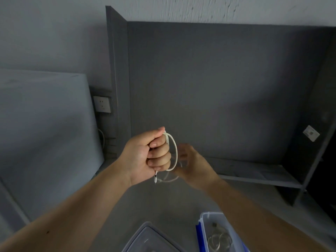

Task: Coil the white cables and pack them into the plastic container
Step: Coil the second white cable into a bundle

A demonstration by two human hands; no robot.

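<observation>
So the white cable (174, 151) is up in the air in front of the person, roughly chest-out, with a neat loop sticking out past the knuckles of the left hand (148, 157). That hand is a closed fist clamped around the gathered turns, and one plug end (155, 177) pokes out the bottom of the fist. A bit of slack hangs below and trails off toward the right hand (190, 160), which sits just beside the loop on the far side. The right hand is motion-blurred, so honestly I can't tell if its fingers are pinching the loose strand or just curled near it

Progress-wise I'd say this cable is mostly coiled but not finished, since there's that tail dangling and nothing tying the loops off yet. Down at the bottom edge the plastic container (203, 231) with the blue latch sits on the grey surface, and it looks like at least one coiled cable (219, 240) is already lying inside. Its clear lid (145, 239) looks to be lying just to the left of it. So some packing seems done, this one has to be wrapped up and dropped in, and I can't see whether more cables are waiting out of frame
</observation>
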